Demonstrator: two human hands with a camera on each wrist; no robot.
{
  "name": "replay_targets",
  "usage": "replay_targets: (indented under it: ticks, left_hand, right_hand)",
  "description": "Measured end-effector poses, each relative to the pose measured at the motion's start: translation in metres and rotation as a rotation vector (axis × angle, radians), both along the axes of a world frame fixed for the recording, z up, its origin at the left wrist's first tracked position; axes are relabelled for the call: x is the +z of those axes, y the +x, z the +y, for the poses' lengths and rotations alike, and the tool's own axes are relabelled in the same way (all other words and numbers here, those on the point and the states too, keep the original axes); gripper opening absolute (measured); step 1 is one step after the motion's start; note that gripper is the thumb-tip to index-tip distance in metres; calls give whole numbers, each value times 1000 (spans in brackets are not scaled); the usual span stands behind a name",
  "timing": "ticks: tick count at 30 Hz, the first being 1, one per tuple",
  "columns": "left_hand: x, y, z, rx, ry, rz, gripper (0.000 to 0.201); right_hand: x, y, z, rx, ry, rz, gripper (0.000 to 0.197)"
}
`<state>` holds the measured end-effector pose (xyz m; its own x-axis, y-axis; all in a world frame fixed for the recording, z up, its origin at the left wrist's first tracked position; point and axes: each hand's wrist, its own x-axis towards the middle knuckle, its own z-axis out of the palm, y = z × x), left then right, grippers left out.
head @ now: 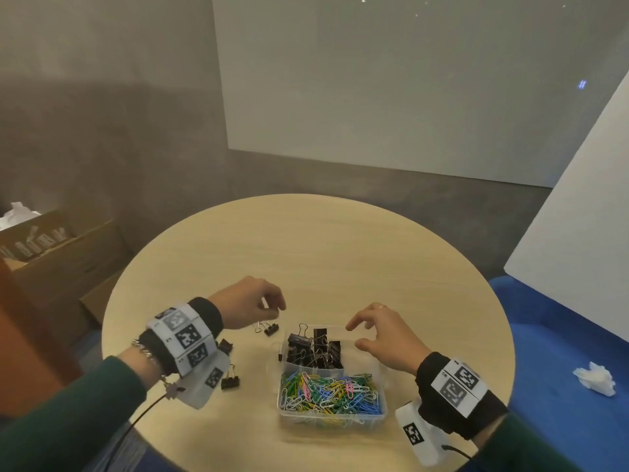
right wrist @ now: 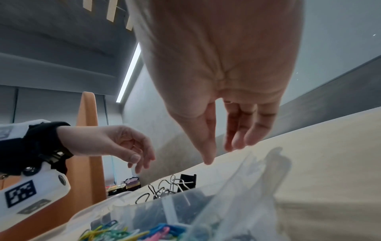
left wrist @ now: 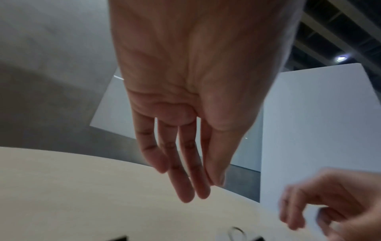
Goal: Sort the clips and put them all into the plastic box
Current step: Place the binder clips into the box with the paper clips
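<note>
A clear plastic box [head: 371, 420] stands on the round table [head: 306, 247]. Its near compartment holds several coloured paper clips [head: 330, 391]; a far compartment holds several black binder clips [head: 315, 349]. Three black binder clips lie loose on the table: one [head: 270, 329] just under my left hand, two more [head: 225, 345] [head: 230, 380] near my left wrist. My left hand [head: 277, 311] hovers above the first clip, fingers hanging loose and holding nothing. My right hand [head: 354, 335] hovers open over the box's far right corner. In the right wrist view the box [right wrist: 226, 203] lies below my right hand [right wrist: 222, 153].
Cardboard boxes [head: 51, 260] stand on the floor to the left. A blue seat [head: 561, 352] with a crumpled tissue [head: 595, 378] is at the right, beneath a leaning white board [head: 578, 216]. The far half of the table is bare wood.
</note>
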<state>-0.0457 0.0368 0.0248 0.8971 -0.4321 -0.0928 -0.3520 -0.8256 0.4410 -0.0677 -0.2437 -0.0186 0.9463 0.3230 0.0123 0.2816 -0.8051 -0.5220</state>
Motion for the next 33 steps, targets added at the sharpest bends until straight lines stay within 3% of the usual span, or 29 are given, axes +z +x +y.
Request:
replay_targets:
  ticks: [6, 10, 12, 16, 19, 21, 24, 26, 30, 33]
  left_hand:
    - [4, -2, 59, 160, 216, 66, 28]
    - [-16, -12, 68, 167, 325, 241, 49]
    - [-26, -14, 67, 171, 320, 273, 49]
    - [-36, -17, 65, 205, 211, 275, 32]
    - [-31, -15, 56, 199, 137, 179, 27]
    - [-22, -13, 44, 197, 50, 69, 25]
    - [-7, -15, 14, 120, -74, -107, 24]
    - [3, -19, -9, 13, -164, -166, 22]
    - [8, -27, -46, -115, -409, -104, 25]
    - [4, -31, -58, -114, -521, 2, 38]
  right_hand:
    - [-4, 0, -6, -32, -95, 166, 55]
    - [-8, -1, -3, -13, -123, 150, 58]
    - [-9, -2, -2, -11, -150, 132, 58]
    - [-4, -3, -4, 11, -137, 155, 57]
    - [0, -3, -6, 8, -138, 166, 55]
    - [2, -3, -5, -13, -117, 73, 51]
    - [12, -3, 4, -26, 40, -134, 40]
    - [21, -5, 13, 36, 202, -138, 39]
    - [31, -10, 24, 162, 442, 73, 40]
    - [28, -9, 22, 139, 443, 9, 24]
